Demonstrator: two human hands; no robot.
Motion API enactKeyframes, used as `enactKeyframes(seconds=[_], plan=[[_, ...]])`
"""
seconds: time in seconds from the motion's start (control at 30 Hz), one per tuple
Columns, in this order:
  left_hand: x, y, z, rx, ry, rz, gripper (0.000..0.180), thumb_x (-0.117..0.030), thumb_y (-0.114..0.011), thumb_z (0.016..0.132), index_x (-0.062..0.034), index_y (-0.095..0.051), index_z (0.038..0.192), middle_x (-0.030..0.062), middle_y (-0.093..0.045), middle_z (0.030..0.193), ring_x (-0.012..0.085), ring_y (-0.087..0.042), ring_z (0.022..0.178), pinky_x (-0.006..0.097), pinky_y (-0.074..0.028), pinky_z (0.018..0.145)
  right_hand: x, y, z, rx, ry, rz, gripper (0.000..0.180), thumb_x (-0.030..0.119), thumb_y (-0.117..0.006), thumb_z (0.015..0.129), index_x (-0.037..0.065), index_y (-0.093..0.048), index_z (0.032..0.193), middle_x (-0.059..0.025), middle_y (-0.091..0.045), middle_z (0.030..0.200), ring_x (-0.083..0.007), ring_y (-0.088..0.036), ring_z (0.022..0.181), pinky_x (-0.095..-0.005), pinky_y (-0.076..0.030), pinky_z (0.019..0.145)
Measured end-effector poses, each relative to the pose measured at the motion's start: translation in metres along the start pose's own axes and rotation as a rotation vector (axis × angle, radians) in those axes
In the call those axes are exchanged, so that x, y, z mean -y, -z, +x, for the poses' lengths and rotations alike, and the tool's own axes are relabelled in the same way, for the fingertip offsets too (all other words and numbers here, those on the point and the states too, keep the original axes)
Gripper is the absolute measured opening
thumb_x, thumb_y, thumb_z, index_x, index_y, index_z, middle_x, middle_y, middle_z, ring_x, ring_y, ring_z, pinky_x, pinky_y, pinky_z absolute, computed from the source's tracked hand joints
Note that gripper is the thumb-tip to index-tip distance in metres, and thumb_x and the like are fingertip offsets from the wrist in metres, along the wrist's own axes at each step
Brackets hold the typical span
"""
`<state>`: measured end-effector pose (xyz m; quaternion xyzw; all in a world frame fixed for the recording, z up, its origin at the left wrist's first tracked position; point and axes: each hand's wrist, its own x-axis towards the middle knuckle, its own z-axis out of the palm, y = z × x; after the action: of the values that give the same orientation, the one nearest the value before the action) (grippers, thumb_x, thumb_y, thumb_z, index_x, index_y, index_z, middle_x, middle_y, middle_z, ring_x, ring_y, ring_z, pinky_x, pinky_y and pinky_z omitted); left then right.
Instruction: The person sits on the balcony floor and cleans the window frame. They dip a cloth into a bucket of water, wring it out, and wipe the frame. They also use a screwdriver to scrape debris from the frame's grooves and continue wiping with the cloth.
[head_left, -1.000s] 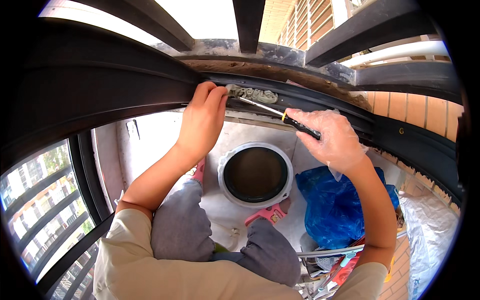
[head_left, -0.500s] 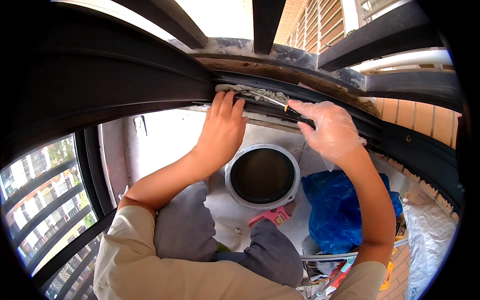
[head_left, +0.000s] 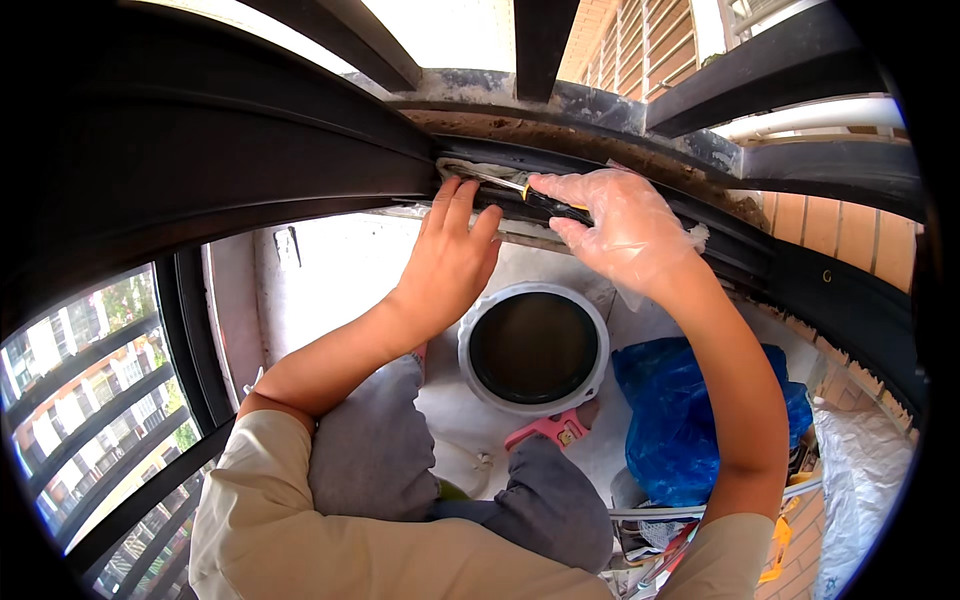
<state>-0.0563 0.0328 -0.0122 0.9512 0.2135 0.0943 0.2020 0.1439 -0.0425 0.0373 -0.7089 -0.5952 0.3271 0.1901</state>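
My right hand [head_left: 612, 225], in a thin clear glove, is shut on a screwdriver [head_left: 530, 192] with a black and yellow handle. Its metal shaft points left into the channel of a dark window frame [head_left: 300, 170], where pale sealant shows. My bare left hand [head_left: 452, 262] presses flat against the frame just below the shaft's tip, fingers spread and holding nothing.
Below the hands stands a white bucket [head_left: 534, 348] with a dark inside. A blue plastic bag [head_left: 690, 420] lies to its right, pink slippers [head_left: 548, 430] below it. My grey-trousered knees [head_left: 380, 450] are bent underneath. Dark railing bars [head_left: 770, 70] cross above.
Both hands have shifted left along the frame channel, and the view has come closer to it. My right hand still holds the screwdriver.
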Motion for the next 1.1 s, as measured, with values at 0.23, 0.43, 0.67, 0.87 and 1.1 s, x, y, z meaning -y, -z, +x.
enactKeyframes(seconds=[0.23,0.43,0.67,0.87,1.1], plan=[[0.0,0.002,0.001,-0.002,0.036,0.013,0.033,-0.006,-0.067,0.076,-0.0018,-0.055,0.106,0.023,-0.047,0.122,0.0422,-0.045,0.118,0.046,-0.041,0.095,0.005,-0.003,-0.002,0.003,-0.05,-0.004,0.042,0.012,-0.064,0.079,0.011,-0.061,0.121,-0.014,-0.063,0.113,-0.0321,-0.059,0.103,-0.0412,-0.041,0.098],[-0.014,0.018,-0.009,0.084,-0.052,-0.029,0.027,-0.009,-0.067,0.076,-0.0045,-0.058,0.101,0.0186,-0.051,0.12,0.0384,-0.045,0.119,0.044,-0.04,0.094,-0.004,-0.01,0.0,-0.016,0.022,0.054,0.041,0.01,-0.063,0.08,0.01,-0.06,0.12,-0.014,-0.064,0.113,-0.0326,-0.059,0.103,-0.0396,-0.042,0.097],[-0.009,0.018,-0.025,0.156,-0.003,-0.161,0.02,-0.006,-0.068,0.075,-0.0052,-0.063,0.094,0.0142,-0.057,0.113,0.0332,-0.054,0.107,0.042,-0.045,0.088,0.002,-0.021,0.006,0.046,-0.071,-0.001,0.043,0.01,-0.063,0.079,0.014,-0.06,0.122,-0.0159,-0.063,0.11,-0.0339,-0.059,0.099,-0.0391,-0.047,0.088],[-0.001,0.022,-0.034,0.182,0.017,-0.231,0.019,-0.002,-0.067,0.075,-0.0038,-0.063,0.093,0.0144,-0.059,0.108,0.0311,-0.059,0.094,0.038,-0.05,0.078,-0.043,-0.025,-0.011,-0.072,0.187,0.06,0.048,0.011,-0.064,0.079,0.017,-0.057,0.127,-0.0155,-0.064,0.108,-0.0331,-0.06,0.096,-0.0397,-0.048,0.085],[-0.004,0.021,-0.033,0.251,0.053,-0.297,0.018,-0.002,-0.067,0.075,-0.0035,-0.063,0.092,0.0142,-0.06,0.107,0.0307,-0.06,0.091,0.038,-0.05,0.078,-0.024,-0.026,0.002,0.033,0.045,-0.027,0.041,0.012,-0.062,0.082,0.015,-0.06,0.123,-0.0149,-0.064,0.11,-0.0324,-0.06,0.1,-0.0401,-0.049,0.086]])
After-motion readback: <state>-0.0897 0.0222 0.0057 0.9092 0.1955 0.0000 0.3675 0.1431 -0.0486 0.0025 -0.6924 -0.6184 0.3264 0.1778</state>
